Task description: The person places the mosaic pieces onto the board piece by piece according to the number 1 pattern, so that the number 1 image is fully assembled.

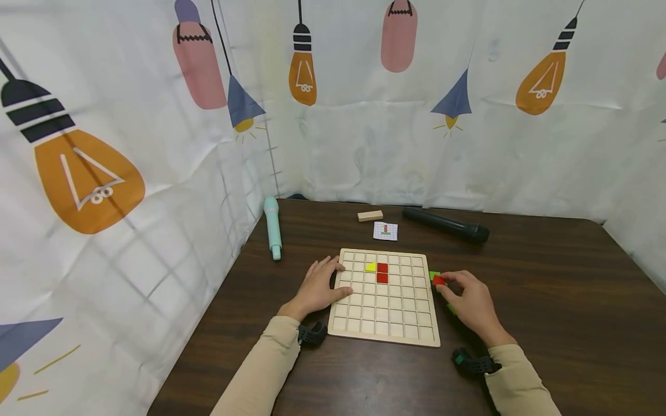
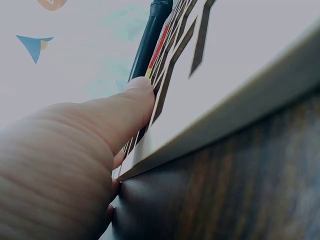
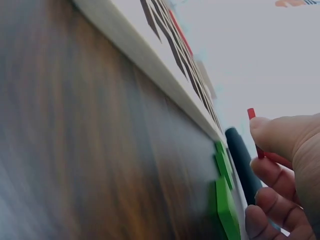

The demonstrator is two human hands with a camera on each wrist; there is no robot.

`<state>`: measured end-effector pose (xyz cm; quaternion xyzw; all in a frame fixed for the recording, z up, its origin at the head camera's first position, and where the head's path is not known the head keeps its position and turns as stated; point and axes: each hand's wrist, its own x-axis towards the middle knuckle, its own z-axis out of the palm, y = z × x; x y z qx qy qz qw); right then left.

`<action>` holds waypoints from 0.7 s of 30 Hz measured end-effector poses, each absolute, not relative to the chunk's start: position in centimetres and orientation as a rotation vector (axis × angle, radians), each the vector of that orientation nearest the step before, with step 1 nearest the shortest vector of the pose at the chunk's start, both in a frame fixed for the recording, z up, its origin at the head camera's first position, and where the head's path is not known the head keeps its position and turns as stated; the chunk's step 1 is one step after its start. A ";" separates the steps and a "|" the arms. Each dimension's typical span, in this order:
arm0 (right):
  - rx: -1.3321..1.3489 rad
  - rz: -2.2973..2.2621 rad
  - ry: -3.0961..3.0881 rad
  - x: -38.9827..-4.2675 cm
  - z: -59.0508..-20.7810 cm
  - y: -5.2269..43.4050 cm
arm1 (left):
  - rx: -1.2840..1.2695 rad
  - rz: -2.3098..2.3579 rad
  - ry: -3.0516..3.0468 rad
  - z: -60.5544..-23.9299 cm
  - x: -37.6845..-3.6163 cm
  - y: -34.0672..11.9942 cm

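Observation:
A pale wooden grid board [image 1: 385,341] lies on the dark table, with a yellow piece [image 1: 371,267] and two red square tiles [image 1: 382,278] set in its cells. My left hand [image 1: 318,289] rests on the board's left edge, thumb on the surface, fingers straight. To the right of the board, my right hand [image 1: 470,300] pinches a red tile [image 1: 439,280] between thumb and fingers. In the right wrist view this red tile [image 3: 251,114] is raised off the table. Green pieces [image 3: 226,207] lie below it beside the board, partly hidden by the hand in the head view.
Behind the board lie a small card with a printed grid pattern [image 1: 385,231], a wooden block [image 1: 370,215] and a black microphone [image 1: 446,225]. A mint-green microphone [image 1: 273,228] lies at the table's left edge. A patterned white curtain [image 1: 364,150] hangs behind the table.

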<state>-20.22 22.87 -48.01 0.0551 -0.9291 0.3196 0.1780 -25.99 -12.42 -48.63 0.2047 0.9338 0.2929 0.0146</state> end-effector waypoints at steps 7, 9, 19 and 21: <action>0.209 0.944 -2.660 -20.2 -47.9 21.6 | 0.637 0.901 2.912 -48.8 -26.1 -12.4; 0.221 0.951 -2.670 -20.2 -47.8 21.2 | 0.637 0.898 2.918 -48.7 -26.1 -12.4; 0.253 0.974 -2.706 -20.1 -48.0 19.5 | 0.634 0.878 2.926 -48.8 -26.1 -12.1; 0.272 0.996 -2.708 -20.0 -48.1 19.1 | 0.629 0.881 2.927 -48.8 -26.1 -12.2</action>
